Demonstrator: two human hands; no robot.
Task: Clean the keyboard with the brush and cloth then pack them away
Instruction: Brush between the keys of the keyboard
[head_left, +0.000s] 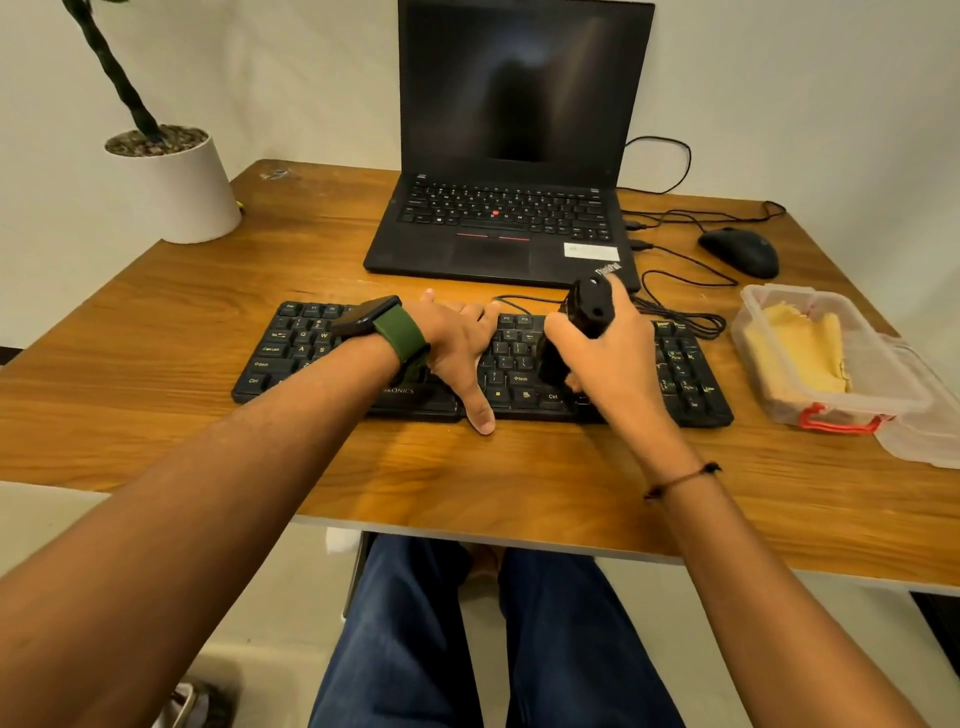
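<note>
A black keyboard (296, 348) lies across the wooden desk in front of me. My left hand (457, 348) rests flat on its middle, fingers spread over the keys and thumb hanging past the front edge. My right hand (618, 364) grips a black brush (587, 312) upright, its bristle end down on the keys right of centre. A yellow cloth (795, 348) lies folded inside a clear plastic box (831, 410) with a red clasp, at the right of the desk.
An open black laptop (509, 223) stands behind the keyboard. A black mouse (740, 252) and loose cables lie at the back right. A white plant pot (176, 187) stands at the back left. The box's clear lid (924, 441) lies beside the box.
</note>
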